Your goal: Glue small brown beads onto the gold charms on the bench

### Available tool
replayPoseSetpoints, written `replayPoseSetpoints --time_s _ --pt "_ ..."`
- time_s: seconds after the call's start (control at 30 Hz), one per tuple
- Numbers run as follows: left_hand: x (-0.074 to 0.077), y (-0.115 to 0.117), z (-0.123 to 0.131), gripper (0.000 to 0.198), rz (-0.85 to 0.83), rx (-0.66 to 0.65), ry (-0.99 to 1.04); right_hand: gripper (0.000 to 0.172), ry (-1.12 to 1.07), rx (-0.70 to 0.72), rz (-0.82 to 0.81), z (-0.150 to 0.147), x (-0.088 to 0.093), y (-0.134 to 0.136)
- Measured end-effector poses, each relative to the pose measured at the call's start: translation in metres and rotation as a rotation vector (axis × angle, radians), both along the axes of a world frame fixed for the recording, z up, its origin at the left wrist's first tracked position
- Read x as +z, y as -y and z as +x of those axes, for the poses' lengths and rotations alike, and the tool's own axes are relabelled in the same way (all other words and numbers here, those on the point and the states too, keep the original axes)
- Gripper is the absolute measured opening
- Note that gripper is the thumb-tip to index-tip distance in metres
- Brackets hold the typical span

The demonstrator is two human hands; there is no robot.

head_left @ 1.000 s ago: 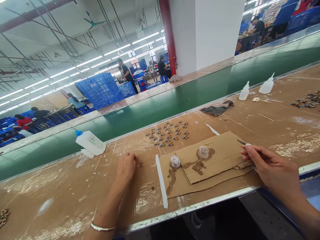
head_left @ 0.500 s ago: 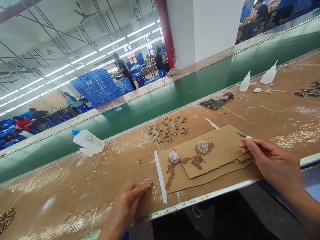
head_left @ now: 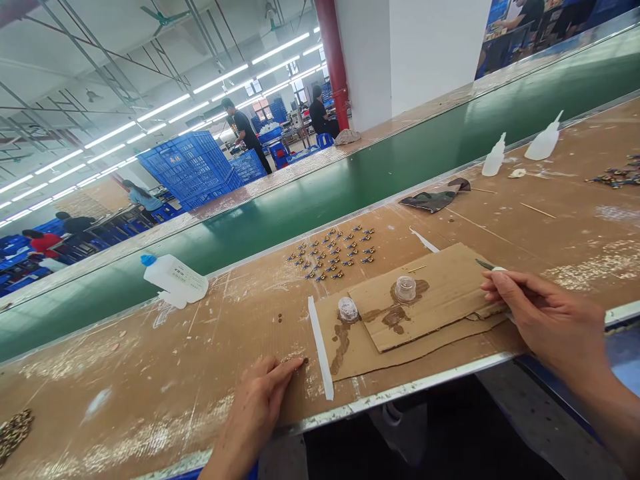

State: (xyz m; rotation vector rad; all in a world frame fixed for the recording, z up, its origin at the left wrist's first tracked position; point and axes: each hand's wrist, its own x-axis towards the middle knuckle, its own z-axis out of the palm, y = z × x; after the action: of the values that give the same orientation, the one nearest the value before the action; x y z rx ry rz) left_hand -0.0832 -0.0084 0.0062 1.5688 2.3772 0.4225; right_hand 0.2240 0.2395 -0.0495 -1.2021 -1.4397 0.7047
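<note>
My left hand (head_left: 263, 393) rests on the brown worktop, its index finger stretched out and touching a tiny dark round piece (head_left: 306, 361). In my right hand (head_left: 545, 310) is a thin pointed tool (head_left: 484, 265) with a dark tip and white part, held above the right end of a cardboard sheet (head_left: 445, 287). Two small clear cups (head_left: 405, 289), (head_left: 347, 309) stand on the layered cardboard among wet brown stains. Two more tiny round pieces (head_left: 280, 318) lie left of the white tape strip (head_left: 320, 347). Behind the cardboard are rows of small blue and gold pieces (head_left: 333, 253).
A large white bottle (head_left: 177, 279) lies tilted at left. Two small nozzle bottles (head_left: 494, 159), (head_left: 543, 141) and a camouflage cloth (head_left: 435, 197) are at back right. A green conveyor belt (head_left: 320, 193) runs behind the worktop. People work beyond it.
My left index finger has moved slightly right and up onto the tiny round piece. My right hand keeps hold of the tool. The view has shifted slightly.
</note>
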Motion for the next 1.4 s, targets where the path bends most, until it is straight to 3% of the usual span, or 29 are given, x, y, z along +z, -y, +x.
replayPoseSetpoints --time_s 0.27,0.37,0.47,0.6,0.73,1.03,1.2,1.4 --pt "0.006 -0.005 0.001 0.034 0.064 -0.012 0.073 0.040 -0.007 -0.022 0.006 0.000 -0.003 -0.003" --pt "0.010 -0.003 0.004 0.024 0.183 0.159 0.183 0.037 -0.003 -0.015 0.039 0.000 -0.003 -0.004" --pt "0.017 -0.007 0.014 0.023 0.295 0.329 0.427 0.036 -0.003 0.004 0.062 -0.001 -0.003 -0.004" --pt "0.029 -0.026 0.036 0.026 0.428 0.429 0.773 0.033 -0.006 0.018 0.075 0.000 -0.001 -0.004" --pt "0.038 -0.047 0.054 0.028 0.486 0.496 0.898 0.029 -0.011 0.033 0.124 -0.001 0.004 -0.003" --pt "0.053 -0.087 0.067 0.036 0.390 0.394 0.820 0.022 -0.003 0.056 0.267 0.000 0.012 -0.004" --pt "0.064 -0.120 0.087 0.033 0.347 0.213 0.541 0.022 0.000 0.047 0.310 -0.001 0.015 -0.005" --pt "0.066 -0.165 0.104 0.027 0.251 -0.020 0.218 0.019 -0.008 0.023 0.364 -0.002 0.017 -0.006"
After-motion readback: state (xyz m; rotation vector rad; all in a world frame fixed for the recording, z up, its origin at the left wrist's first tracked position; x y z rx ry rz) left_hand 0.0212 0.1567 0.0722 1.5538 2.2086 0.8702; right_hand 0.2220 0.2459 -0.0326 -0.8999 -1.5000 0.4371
